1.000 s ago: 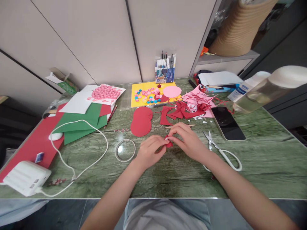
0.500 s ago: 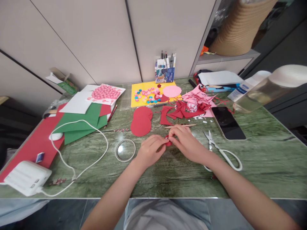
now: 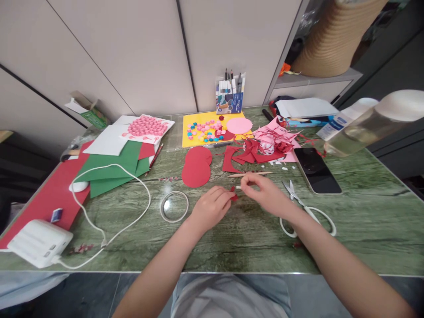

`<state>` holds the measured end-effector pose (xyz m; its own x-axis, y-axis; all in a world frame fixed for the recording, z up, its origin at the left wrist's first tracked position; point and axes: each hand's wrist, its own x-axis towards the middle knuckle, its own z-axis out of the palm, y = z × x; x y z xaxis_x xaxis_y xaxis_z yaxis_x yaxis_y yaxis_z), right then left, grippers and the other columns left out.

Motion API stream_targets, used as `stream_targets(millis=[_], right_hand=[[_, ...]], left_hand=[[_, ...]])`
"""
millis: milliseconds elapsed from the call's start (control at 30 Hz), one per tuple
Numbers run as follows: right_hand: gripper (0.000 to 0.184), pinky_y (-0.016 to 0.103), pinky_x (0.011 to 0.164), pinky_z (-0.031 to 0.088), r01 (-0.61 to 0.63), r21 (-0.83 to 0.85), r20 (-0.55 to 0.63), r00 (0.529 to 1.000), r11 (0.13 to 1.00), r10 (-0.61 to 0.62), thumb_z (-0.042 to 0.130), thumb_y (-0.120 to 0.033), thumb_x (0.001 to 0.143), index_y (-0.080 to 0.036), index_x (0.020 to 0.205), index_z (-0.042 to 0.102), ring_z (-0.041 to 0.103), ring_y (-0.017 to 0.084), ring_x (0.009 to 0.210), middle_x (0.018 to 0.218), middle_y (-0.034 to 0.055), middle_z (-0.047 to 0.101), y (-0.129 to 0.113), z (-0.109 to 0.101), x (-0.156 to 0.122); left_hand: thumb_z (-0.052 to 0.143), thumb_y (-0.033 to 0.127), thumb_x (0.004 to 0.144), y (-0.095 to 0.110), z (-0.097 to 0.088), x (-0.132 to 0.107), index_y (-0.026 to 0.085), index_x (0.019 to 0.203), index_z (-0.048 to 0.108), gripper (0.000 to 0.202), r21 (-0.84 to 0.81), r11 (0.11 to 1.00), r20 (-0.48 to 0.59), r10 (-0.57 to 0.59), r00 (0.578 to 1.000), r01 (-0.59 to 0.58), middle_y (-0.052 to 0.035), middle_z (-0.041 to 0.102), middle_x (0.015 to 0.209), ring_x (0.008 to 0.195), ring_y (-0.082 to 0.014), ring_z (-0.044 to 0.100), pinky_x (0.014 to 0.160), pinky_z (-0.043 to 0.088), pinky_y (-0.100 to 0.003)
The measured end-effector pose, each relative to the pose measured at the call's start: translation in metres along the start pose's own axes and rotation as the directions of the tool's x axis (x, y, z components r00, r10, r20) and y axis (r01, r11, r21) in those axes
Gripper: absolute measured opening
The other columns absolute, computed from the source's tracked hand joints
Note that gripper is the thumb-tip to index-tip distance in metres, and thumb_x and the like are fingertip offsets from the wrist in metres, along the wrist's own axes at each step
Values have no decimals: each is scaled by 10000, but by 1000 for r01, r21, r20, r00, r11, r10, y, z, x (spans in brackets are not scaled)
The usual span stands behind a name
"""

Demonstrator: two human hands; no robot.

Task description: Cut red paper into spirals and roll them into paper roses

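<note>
My left hand (image 3: 212, 207) is closed, its fingertips pinching a small red paper piece (image 3: 234, 197) just above the table. To its right, my right hand (image 3: 261, 192) pinches a tiny white strip (image 3: 238, 187), which looks like backing peeled from tape; a small gap parts it from the red piece. A pointed wooden stick (image 3: 250, 174) lies just beyond the right hand. Left of my left hand is a roll of tape (image 3: 174, 206), lying flat. Two overlapping red paper circles (image 3: 196, 170) sit behind it. White-handled scissors (image 3: 308, 210) lie partly under my right forearm.
At the back, a yellow sheet (image 3: 187, 139) carries small pink and blue pieces. Red paper scraps (image 3: 232, 161) and a phone (image 3: 317, 170) lie to the right, near a bottle (image 3: 354, 137). On the left are green paper (image 3: 109, 163), a white cable (image 3: 149, 201) and a power bank (image 3: 39, 243).
My right hand has drawn away from the red paper piece to the right, and a white strip now shows in its fingers. The left hand keeps its hold.
</note>
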<state>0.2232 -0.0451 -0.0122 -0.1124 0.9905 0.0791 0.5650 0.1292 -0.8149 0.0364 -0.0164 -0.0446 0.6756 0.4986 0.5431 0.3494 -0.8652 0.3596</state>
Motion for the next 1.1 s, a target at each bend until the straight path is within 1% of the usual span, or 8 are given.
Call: stream_targets(millis=[100,200,300,433,500,667,833,1100], right_hand=[[78,266,631,417,-37,-153,-266,964,987,-5,484,-219,807,-201,738,517,564,158,674,729,8,601,13,-16,5],[142,289,567,378,-270,-448,-478,878,852,27,525,-323,813,-190,789,567,583,192,595,675,37,636,41,-37,11],[217,309,550,350,-394,-617,-483,873,681,68,515,-367,828,-178,812,621,596,234,604,692,80,670,70,-53,15],[290,365,718,350,-290,-717,-439,894,634,-87,429,-174,857,-163,1109,572,590,266,894,1033,129,655,76,-54,16],[248,421,792,309,-276,-737,-463,871,617,-165,457,-229,860,-179,1064,589,544,291,963,1110,121,617,63,-49,15],[199,467,815,279,-262,-724,-520,815,638,-256,462,-320,872,-206,850,623,468,332,1009,1057,126,589,30,-37,10],[139,451,828,276,-124,-737,-426,849,665,-313,463,-271,876,-227,865,595,524,272,861,844,75,637,19,-28,6],[210,397,790,285,-222,-630,-422,902,744,-88,412,-174,882,-196,1032,556,565,228,764,771,45,668,58,-40,19]], left_hand=[[547,104,763,2,-2,3,178,886,624,162,-134,979,-85,-164,983,152,-41,691,824,762,-135,631,704,525,-267],[571,109,742,5,-6,5,185,857,634,152,-211,946,-141,-277,950,245,-23,699,800,741,-132,640,689,518,-260],[576,95,724,8,-10,5,184,850,638,166,-241,935,-183,-306,934,259,-17,699,808,745,-128,643,707,516,-258],[571,86,727,10,-15,5,188,859,634,178,-218,953,-236,-260,936,209,-22,701,822,765,-131,648,719,522,-262],[573,77,730,10,-17,5,192,881,628,198,-191,968,-269,-208,940,159,-24,698,826,774,-134,646,720,525,-266],[605,40,708,10,-20,5,183,938,611,271,-134,989,-307,-97,947,58,-27,683,816,764,-125,634,729,532,-263],[629,21,690,12,-22,6,175,963,604,314,-121,992,-321,-69,945,32,-30,687,820,784,-130,633,742,537,-263],[621,32,700,10,-19,5,178,955,608,294,-122,991,-312,-87,946,51,-32,686,824,780,-133,635,730,539,-266]])
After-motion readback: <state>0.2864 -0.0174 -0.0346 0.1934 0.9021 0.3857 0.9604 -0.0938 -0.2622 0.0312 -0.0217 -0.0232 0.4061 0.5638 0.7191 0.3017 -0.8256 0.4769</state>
